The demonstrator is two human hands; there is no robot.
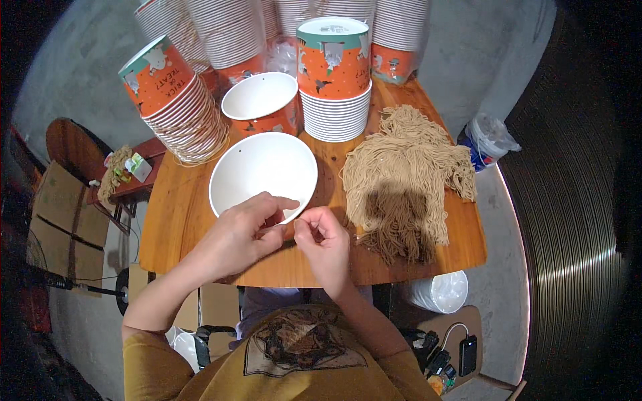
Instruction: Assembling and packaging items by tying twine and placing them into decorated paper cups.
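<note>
A round white-lined paper bucket (262, 164) sits at the table's near middle, its mouth tilted toward me and a small hole in its far rim. My left hand (244, 230) is closed over the near rim, forefinger on the inside and thumb by the outer edge. Just right of that rim, my right hand (326, 246) pinches thumb and forefinger together; whatever is between them is too small to make out. To the right lies a thick heap of tan cords (394, 164), its near end in shadow.
Behind stands another orange paper bucket (259, 99), beside an upside-down stack (334, 70). A leaning stack (164, 83) at left has loose cords around it. Tall wrapped stacks (224, 30) line the back. A white pail (449, 292) sits below the table's right edge.
</note>
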